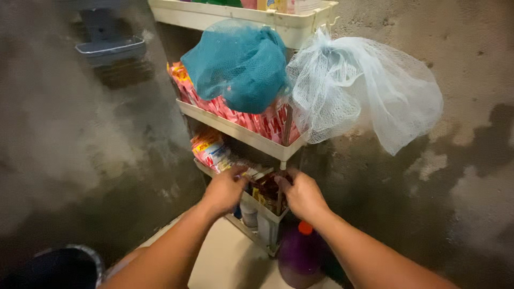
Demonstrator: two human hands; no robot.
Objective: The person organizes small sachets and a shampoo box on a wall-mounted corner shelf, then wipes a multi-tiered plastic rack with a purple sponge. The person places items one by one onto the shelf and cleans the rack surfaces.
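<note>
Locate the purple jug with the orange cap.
Head view, bottom centre-right: the purple jug stands on the floor at the foot of the white shelf rack, just below the right hand.

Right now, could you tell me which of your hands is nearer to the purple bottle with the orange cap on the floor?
The right hand. It reaches into the rack's third shelf almost directly above the purple bottle; the left hand is on the same shelf but farther left of the bottle.

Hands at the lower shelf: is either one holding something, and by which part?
Cannot be told. Both the left hand and right hand reach among sachets in the shelf tray, fingers hidden.
</note>
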